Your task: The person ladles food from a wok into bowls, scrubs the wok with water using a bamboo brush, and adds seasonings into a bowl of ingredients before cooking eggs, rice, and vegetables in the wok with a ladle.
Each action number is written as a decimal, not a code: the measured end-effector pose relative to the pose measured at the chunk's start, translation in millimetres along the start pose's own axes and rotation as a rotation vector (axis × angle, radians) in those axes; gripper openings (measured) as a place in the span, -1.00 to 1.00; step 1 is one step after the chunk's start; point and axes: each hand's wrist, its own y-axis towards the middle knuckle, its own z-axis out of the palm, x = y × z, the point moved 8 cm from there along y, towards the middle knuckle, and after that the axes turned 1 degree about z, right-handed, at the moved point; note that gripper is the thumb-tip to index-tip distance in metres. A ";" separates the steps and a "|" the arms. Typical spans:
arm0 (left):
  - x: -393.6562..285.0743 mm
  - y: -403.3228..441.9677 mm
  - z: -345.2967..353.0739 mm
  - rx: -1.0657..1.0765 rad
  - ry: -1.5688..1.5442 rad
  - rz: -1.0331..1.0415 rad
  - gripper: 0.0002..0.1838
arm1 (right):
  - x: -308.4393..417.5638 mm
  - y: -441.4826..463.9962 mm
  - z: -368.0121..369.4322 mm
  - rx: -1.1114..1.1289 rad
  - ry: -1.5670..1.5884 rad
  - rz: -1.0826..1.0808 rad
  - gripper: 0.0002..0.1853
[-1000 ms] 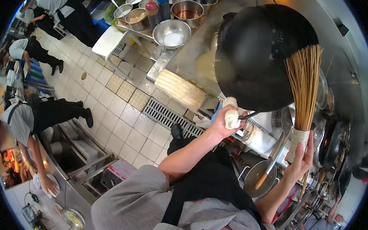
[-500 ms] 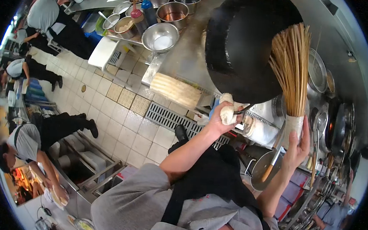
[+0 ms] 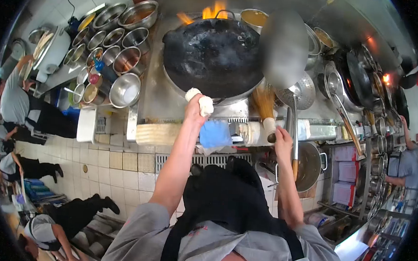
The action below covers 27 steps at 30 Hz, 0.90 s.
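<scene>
Head view: the wide black iron wok (image 3: pixel 208 59) sits on the range, straight ahead of the person, its long curved near rim running roughly crosswise. The left hand (image 3: pixel 194 112) is the nearer to it, closed round a bunched white cloth (image 3: pixel 206 106) at the wok's near-left edge; whether the fingers grip the rim through it is hidden. Beside the wok's near-right edge lies the tan bamboo brush (image 3: pixel 264 104) — bristles pointing away and slightly left, pale wrapped handle angled back toward the person. The right hand (image 3: pixel 283 143) is just right of that handle's end, fingers partly curled; I cannot tell whether they pinch it. Farther right of the wok is a round perforated steel skimmer (image 3: pixel 305 94), its shaft running back past the right hand. Orange flames (image 3: pixel 215 11) rise behind the wok, and a shiny steel bowl (image 3: pixel 124 92) stands to its left.
</scene>
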 end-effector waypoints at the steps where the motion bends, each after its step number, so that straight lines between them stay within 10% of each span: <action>1: 1.1 7.5 2.4 0.023 -0.032 -0.019 -0.92 | -2.4 -3.2 -17.3 -0.069 -0.168 -0.267 -0.55; 6: 4.2 41.0 -3.4 0.040 -0.007 -0.024 -0.93 | -22.3 -51.7 -86.0 -0.263 -0.800 -0.147 -0.46; 14: -8.2 4.6 -4.4 -0.008 0.154 -0.075 -0.76 | -34.3 -3.1 -73.9 0.079 0.201 0.151 -0.96; 20: -6.6 -106.6 -81.9 -0.154 0.126 -0.040 -0.51 | 66.0 208.9 -73.8 -0.041 0.204 -0.169 -0.85; 23: 6.6 -170.8 -124.7 -0.200 0.247 -0.022 -0.46 | 89.9 305.8 -52.8 0.089 0.246 0.107 -0.86; 25: 16.9 -213.9 -131.1 -0.298 0.281 0.041 -0.49 | 100.5 360.0 -18.8 0.331 1.024 0.437 -0.83; 27: 34.8 -244.2 -155.6 -0.303 0.306 0.025 -0.50 | 152.5 367.7 -6.5 0.219 1.144 0.353 -0.83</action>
